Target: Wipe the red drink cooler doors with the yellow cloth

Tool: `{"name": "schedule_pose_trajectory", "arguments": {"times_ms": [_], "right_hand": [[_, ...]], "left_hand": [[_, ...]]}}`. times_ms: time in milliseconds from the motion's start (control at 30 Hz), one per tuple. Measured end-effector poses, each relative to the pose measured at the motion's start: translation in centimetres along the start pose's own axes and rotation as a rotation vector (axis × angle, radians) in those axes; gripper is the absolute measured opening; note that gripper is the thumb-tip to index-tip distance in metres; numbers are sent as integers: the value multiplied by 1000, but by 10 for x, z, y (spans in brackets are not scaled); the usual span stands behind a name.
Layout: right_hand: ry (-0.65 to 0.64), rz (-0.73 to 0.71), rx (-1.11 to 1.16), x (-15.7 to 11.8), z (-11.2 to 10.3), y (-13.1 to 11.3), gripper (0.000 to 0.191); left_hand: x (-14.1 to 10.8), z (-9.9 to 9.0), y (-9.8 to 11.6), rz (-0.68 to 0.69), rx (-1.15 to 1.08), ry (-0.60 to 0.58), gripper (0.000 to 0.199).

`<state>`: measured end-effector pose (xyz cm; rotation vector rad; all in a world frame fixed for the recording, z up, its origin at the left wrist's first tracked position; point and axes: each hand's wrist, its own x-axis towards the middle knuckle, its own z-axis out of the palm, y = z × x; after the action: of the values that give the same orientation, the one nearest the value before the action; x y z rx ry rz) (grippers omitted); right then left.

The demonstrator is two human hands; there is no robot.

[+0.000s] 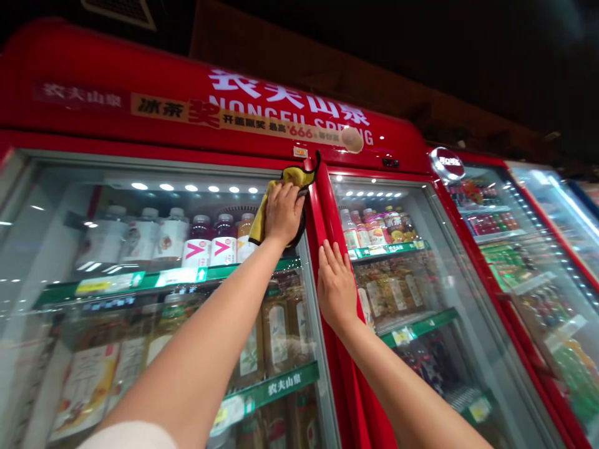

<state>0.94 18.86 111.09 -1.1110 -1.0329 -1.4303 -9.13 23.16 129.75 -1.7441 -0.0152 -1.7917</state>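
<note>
My left hand (282,215) presses a yellow cloth with dark edging (261,226) against the left glass door (107,196) of a red drinks fridge, near the door's upper right corner. The fingers lie over the cloth, and one dark corner of it reaches onto the red frame. Lower and to the right, my right hand (337,284) rests flat on the red door frame (322,215) between the two doors, its fingers stretched upward and holding nothing. Behind the glass, white-capped bottles (171,234) stand on the top shelf.
The right glass door (397,193) shows more bottles on shelves with green price strips (421,325). A red sign panel (163,78) runs above both doors. Farther right stands another lit drinks fridge (515,249) with a round sign (448,164) at its upper left.
</note>
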Motion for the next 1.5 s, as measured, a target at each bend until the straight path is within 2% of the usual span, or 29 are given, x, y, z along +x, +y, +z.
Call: {"name": "schedule_pose_trajectory", "arguments": {"times_ms": [100, 167, 300, 500, 700, 833, 933, 1100, 1300, 1500], "right_hand": [[23, 55, -8, 0, 0, 0, 57], [5, 71, -9, -2, -2, 0, 56], [-102, 48, -20, -15, -13, 5, 59], [-281, -35, 56, -40, -50, 14, 58], [-201, -28, 111, -35, -86, 10, 66], [-149, -9, 121, -27, -100, 9, 64], [-141, 7, 143, -30, -102, 12, 62], [-196, 67, 167, -50, -95, 18, 64], [-298, 115, 180, -83, -88, 20, 70], [-392, 114, 150, -126, -97, 15, 75]], "left_hand": [[-1, 6, 11, 116, 13, -153, 44], [-1, 10, 18, 126, 33, -215, 45], [-7, 13, 27, 73, 60, -248, 49], [-32, 11, 34, 84, 64, -287, 50], [-65, 4, 45, 120, 25, -313, 49], [-98, -8, 58, 151, 20, -341, 48], [-126, -17, 68, 170, 25, -377, 49], [-161, -27, 79, 203, -1, -409, 51], [-195, -38, 89, 240, -19, -470, 55], [-232, -52, 103, 257, -42, -587, 66]]}}
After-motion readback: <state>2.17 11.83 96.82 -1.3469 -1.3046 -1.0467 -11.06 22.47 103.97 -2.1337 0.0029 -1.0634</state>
